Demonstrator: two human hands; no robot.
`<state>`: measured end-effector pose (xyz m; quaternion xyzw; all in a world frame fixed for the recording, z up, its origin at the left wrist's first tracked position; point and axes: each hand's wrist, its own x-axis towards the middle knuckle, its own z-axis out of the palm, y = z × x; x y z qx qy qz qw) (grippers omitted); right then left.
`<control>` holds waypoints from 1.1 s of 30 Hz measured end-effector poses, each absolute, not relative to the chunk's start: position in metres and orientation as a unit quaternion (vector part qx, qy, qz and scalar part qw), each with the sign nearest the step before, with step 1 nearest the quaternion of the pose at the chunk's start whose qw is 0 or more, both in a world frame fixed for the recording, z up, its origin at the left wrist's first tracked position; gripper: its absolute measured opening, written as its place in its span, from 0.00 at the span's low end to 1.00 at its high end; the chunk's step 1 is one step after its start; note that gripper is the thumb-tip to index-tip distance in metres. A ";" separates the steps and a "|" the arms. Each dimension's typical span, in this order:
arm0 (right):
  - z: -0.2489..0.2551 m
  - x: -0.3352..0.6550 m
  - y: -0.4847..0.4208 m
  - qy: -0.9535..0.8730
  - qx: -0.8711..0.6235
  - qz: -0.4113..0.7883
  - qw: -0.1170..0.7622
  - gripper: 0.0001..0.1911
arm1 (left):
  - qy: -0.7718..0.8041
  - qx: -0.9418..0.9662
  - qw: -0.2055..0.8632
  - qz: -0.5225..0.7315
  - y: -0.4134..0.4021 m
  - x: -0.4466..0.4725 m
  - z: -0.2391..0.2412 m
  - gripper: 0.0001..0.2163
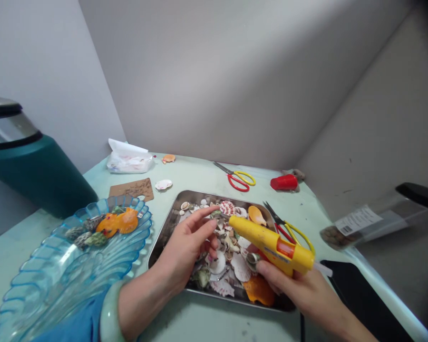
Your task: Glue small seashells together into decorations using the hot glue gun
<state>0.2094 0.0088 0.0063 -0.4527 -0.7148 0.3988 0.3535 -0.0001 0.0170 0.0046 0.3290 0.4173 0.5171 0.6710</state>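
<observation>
My right hand (299,289) grips a yellow glue gun (271,244), its nozzle pointing left toward my left hand's fingertips. My left hand (189,244) hovers over a metal tray (164,235) filled with several seashells (231,261). Its fingers are pinched together near the nozzle, on something too small to make out. A blue shell-shaped glass dish (74,270) sits at the left with a few orange and speckled shells (117,222) stuck near its far rim.
Red-and-yellow scissors (239,179) and a red cap (284,182) lie behind the tray; a second pair of scissors (288,230) lies at its right. Brown card (132,189), a tissue pack (128,159) and a teal bin (28,161) are at the left. A clear packet (364,225) lies right.
</observation>
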 end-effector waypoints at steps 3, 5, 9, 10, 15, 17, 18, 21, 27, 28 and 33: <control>0.007 0.209 0.009 -0.719 -0.457 0.391 0.348 0.13 | 0.431 0.329 0.662 0.518 0.017 0.001 0.006 0.21; 0.006 0.209 0.009 -0.720 -0.462 0.385 0.348 0.13 | 0.442 0.326 0.654 0.519 0.017 0.002 0.008 0.21; 0.005 0.210 0.009 -0.718 -0.465 0.384 0.347 0.14 | 0.458 0.324 0.645 0.519 0.017 0.003 0.009 0.22; 0.005 0.210 0.009 -0.718 -0.463 0.388 0.346 0.13 | 0.459 0.325 0.644 0.518 0.017 0.003 0.009 0.22; 0.007 0.208 0.008 -0.701 -0.465 0.407 0.355 0.12 | 0.460 0.326 0.646 0.515 0.016 0.002 0.011 0.21; 0.008 0.207 0.008 -0.703 -0.463 0.409 0.351 0.12 | 0.458 0.327 0.647 0.514 0.015 0.002 0.011 0.21; 0.008 0.207 0.008 -0.706 -0.463 0.407 0.350 0.12 | 0.457 0.329 0.648 0.513 0.015 0.002 0.011 0.21; 0.008 0.208 0.008 -0.712 -0.474 0.389 0.342 0.12 | 0.463 0.329 0.644 0.512 0.015 0.002 0.010 0.21; 0.009 0.209 0.009 -0.730 -0.453 0.384 0.338 0.12 | 0.474 0.334 0.628 0.519 0.017 0.004 0.010 0.22; 0.009 0.209 0.009 -0.734 -0.447 0.385 0.337 0.12 | 0.476 0.334 0.627 0.518 0.017 0.004 0.011 0.22; 0.008 0.209 0.009 -0.736 -0.447 0.380 0.338 0.10 | 0.478 0.333 0.624 0.520 0.016 0.003 0.010 0.22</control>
